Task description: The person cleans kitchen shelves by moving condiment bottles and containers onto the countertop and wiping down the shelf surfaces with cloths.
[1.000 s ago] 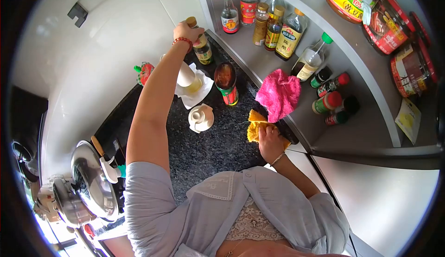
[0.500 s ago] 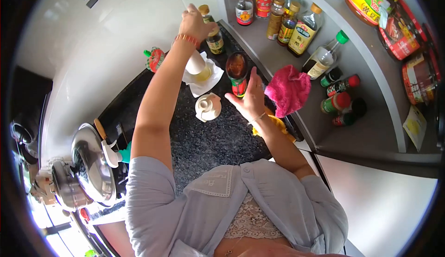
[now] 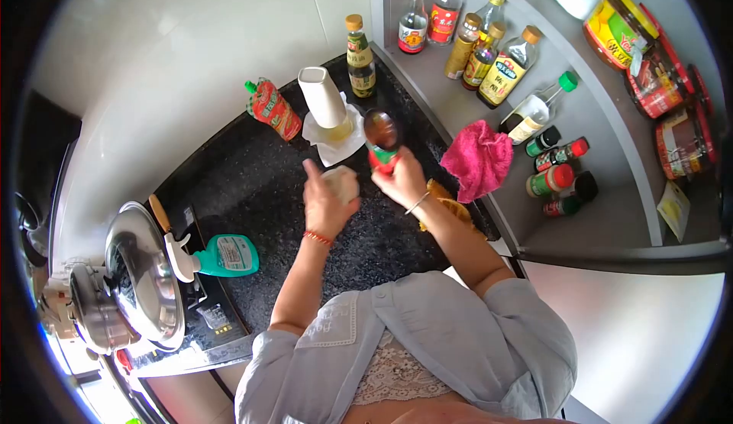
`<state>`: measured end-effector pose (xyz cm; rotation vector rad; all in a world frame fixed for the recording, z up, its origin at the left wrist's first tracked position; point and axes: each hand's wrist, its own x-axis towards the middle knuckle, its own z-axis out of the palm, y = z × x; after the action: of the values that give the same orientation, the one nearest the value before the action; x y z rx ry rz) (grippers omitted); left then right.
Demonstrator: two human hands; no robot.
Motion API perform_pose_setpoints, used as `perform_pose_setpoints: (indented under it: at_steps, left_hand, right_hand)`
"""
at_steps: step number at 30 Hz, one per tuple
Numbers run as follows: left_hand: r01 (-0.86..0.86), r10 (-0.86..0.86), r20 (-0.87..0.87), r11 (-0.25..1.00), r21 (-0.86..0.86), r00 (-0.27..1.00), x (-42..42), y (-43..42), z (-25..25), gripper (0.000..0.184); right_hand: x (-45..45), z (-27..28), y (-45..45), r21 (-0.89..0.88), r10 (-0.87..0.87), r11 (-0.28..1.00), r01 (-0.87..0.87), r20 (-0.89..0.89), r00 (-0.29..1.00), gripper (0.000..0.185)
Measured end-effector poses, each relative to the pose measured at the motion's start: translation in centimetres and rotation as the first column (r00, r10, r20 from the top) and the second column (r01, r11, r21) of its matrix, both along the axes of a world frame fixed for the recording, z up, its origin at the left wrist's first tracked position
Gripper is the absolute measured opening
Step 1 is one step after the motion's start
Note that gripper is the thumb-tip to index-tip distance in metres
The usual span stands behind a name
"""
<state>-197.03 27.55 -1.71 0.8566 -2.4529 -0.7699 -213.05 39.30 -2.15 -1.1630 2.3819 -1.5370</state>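
Note:
My right hand [image 3: 402,182] is closed around a sauce bottle [image 3: 382,135] with dark brown contents and a red and green label; the bottle is blurred. My left hand [image 3: 327,208], also slightly blurred, is at a cream-coloured container [image 3: 343,185], thumb stretched away from the fingers. The hand partly covers this container. Just behind stands a white, tall container [image 3: 321,99] on crumpled white paper [image 3: 338,149]. A sauce bottle with a gold cap [image 3: 360,61] stands upright in the back corner, and a red pouch with a green cap [image 3: 275,111] leans against the wall.
Right of my hands, a pink cloth [image 3: 479,160] hangs at the shelf edge above a yellow cloth [image 3: 450,206]. The grey shelf [image 3: 553,229] holds several bottles and jars. On the left are a teal spray bottle [image 3: 229,256] and a lidded metal pan [image 3: 141,275].
My left hand has come down from the gold-capped bottle in the corner to the cream-coloured container. My right hand, spread beside the red-labelled bottle before, has closed on it.

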Motion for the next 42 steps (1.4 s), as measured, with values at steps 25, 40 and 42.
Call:
perform_pose_setpoints:
  at_steps: [25, 40, 42]
  left_hand:
    - [0.405, -0.131, -0.666, 0.872, 0.275, 0.734, -17.5, 5.6, 5.6, 0.044]
    - [0.422, -0.159, -0.647, 0.865, 0.273, 0.745, -32.1, 2.2, 0.5, 0.046]
    - [0.34, -0.163, -0.67, 0.929, 0.142, 0.725, -24.6, 3.6, 2.2, 0.04]
  right_hand:
    - [-13.8, 15.1, 3.4, -0.233, -0.591, 0.783, 0.576, -0.566, 0.575, 0.039]
    - [-21.4, 15.7, 1.7, 0.086, -0.434, 0.808, 0.583, -0.583, 0.687, 0.025]
    - [-21.2, 15.7, 2.1, 0.135, -0.41, 0.849, 0.511, -0.443, 0.797, 0.029]
